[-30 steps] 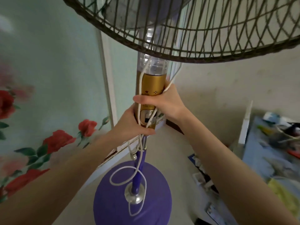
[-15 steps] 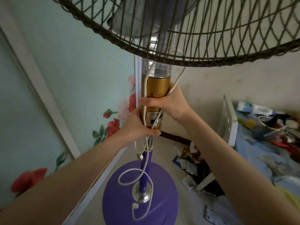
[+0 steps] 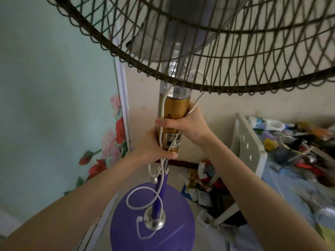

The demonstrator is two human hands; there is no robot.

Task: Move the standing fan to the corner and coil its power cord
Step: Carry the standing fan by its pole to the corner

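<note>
Here the standing fan (image 3: 175, 107) is upright near the corner where the flowered wall (image 3: 54, 105) meets a beige one. Both hands wrap its gold column, fingers curled tight: the right hand (image 3: 188, 124) above, the left hand (image 3: 154, 147) just below, both pinning the white power cord (image 3: 143, 198) against it. Loose cord loops hang round the pole over the purple base (image 3: 126, 232).

A rose-printed green panel (image 3: 54, 105) at left; a white perforated board (image 3: 248, 147) beside floor clutter (image 3: 203, 191) at right
</note>
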